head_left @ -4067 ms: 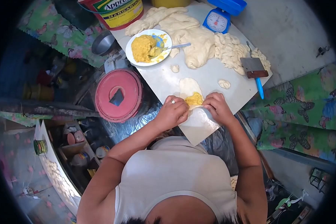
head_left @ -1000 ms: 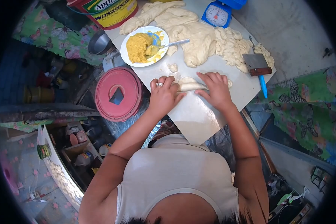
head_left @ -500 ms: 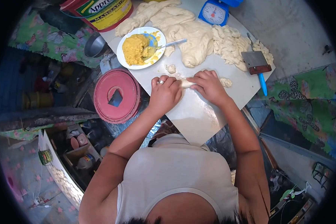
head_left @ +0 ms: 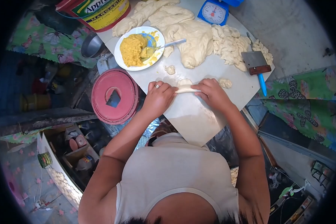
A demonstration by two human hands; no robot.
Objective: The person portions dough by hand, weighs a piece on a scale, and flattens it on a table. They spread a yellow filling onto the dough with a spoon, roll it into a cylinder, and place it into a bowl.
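Note:
A small piece of dough [head_left: 185, 86] lies on the table near its front corner, drawn out sideways with a flap at its far side. My left hand [head_left: 160, 98] pinches its left end, a ring on one finger. At the right end, my right hand [head_left: 212, 92] grips the dough between thumb and fingers. Two small dough lumps lie close by: one [head_left: 170, 70] beyond my left hand, another [head_left: 224, 83] just past my right hand. Farther back spreads a large mass of dough [head_left: 192, 39]. A white plate [head_left: 121, 62] holds yellow filling [head_left: 132, 50] and a spoon [head_left: 174, 43].
A blue kitchen scale [head_left: 214, 13] stands at the back. On the right lie a dough scraper [head_left: 257, 61] and a blue-handled tool [head_left: 263, 85]. A red-lidded bucket [head_left: 100, 110] is beside the table's left edge, with a margarine tub [head_left: 100, 16] at the back left.
My hands have moved apart along the dough, and more of it shows between them. A flap of dough now stands out at the far side.

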